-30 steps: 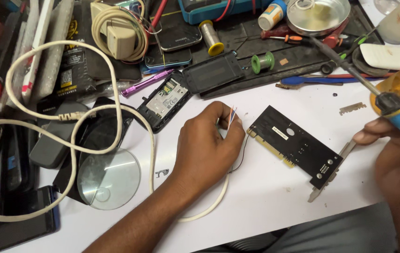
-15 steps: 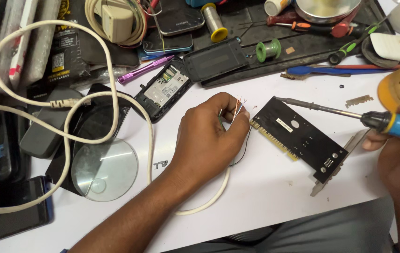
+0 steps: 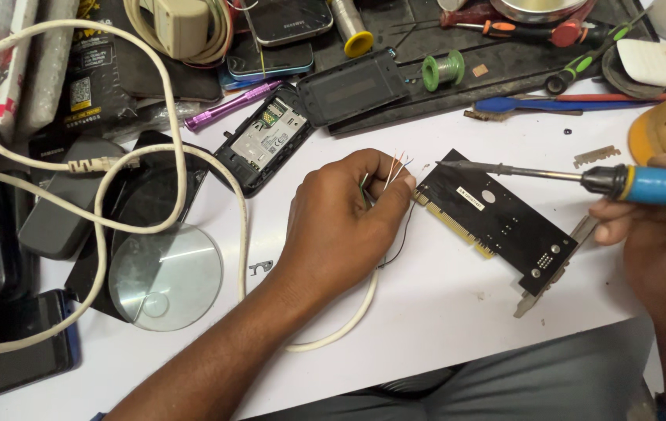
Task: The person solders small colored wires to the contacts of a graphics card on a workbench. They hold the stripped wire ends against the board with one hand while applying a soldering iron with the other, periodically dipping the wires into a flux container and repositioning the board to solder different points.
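The stripped wire ends (image 3: 397,165) of the white cable (image 3: 341,327) are pinched in the closed left hand (image 3: 341,226), just left of the soldering iron (image 3: 582,178), which is gripped in the closed right hand (image 3: 660,234), its long axis horizontal, tip over the black circuit card (image 3: 497,222).

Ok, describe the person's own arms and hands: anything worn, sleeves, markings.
Both are bare. The left hand and its forearm show no sleeve, glove, watch or ring. The right hand is cut off by the frame edge; what shows of it is bare too, with no ring. No markings on either. Grey trousers show below the table edge.
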Action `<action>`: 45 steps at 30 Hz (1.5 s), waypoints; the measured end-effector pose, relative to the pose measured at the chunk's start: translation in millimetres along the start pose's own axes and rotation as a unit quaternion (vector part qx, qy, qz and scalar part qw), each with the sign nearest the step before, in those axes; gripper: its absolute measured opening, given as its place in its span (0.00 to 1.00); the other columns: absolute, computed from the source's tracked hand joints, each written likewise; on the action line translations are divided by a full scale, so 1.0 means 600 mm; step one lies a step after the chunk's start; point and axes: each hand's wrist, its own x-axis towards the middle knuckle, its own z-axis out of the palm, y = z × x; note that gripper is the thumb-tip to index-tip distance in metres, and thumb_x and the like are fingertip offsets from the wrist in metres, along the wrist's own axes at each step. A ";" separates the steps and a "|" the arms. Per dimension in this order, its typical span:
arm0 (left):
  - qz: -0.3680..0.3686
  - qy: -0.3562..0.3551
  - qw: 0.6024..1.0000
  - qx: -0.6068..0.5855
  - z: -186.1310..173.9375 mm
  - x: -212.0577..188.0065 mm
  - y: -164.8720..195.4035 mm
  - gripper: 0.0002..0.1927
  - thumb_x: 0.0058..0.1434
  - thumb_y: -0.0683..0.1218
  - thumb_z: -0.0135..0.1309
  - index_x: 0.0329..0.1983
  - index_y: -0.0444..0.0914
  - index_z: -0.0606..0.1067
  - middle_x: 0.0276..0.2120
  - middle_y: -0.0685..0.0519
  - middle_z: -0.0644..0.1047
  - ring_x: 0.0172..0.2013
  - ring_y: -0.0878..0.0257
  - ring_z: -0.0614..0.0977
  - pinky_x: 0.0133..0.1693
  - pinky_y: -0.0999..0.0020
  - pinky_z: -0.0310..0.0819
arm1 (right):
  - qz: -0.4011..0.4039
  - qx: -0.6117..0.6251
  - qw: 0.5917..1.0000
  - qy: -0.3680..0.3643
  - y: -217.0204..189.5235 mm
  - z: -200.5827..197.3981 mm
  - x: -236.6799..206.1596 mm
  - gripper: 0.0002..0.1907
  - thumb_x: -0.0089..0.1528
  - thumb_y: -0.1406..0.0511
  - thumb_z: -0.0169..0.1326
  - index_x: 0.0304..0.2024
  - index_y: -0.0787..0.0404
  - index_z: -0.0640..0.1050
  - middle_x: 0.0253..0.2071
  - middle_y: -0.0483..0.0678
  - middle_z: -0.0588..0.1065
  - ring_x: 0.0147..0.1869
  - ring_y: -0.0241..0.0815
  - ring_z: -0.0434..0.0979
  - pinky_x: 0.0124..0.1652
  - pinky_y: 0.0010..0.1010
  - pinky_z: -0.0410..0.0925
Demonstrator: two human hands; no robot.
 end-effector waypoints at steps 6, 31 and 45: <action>0.011 0.010 1.000 -0.020 -0.001 -0.008 -0.004 0.11 0.61 0.48 0.57 0.35 0.35 0.81 0.19 0.58 0.77 0.16 0.73 0.69 0.19 0.71 0.61 | -0.034 0.024 0.998 0.052 -0.030 0.018 0.035 0.21 0.85 0.54 0.42 0.56 0.69 0.69 0.34 0.56 0.75 0.31 0.36 0.75 0.34 0.20 0.70; 0.231 0.104 0.963 -0.092 -0.004 -0.034 -0.025 0.04 0.69 0.42 0.59 0.41 0.36 0.77 0.29 0.60 0.77 0.23 0.78 0.65 0.24 0.77 0.56 | 0.138 0.350 0.920 0.112 -0.119 0.073 -0.089 0.25 0.86 0.54 0.34 0.45 0.64 0.71 0.29 0.51 0.73 0.26 0.38 0.69 0.32 0.25 0.67; 0.230 0.094 0.965 -0.083 -0.002 -0.037 -0.027 0.04 0.69 0.42 0.59 0.41 0.35 0.77 0.29 0.59 0.78 0.22 0.78 0.66 0.25 0.77 0.58 | 0.136 0.431 0.885 0.110 -0.134 0.084 -0.087 0.24 0.86 0.55 0.34 0.47 0.67 0.72 0.32 0.55 0.75 0.28 0.42 0.71 0.33 0.28 0.68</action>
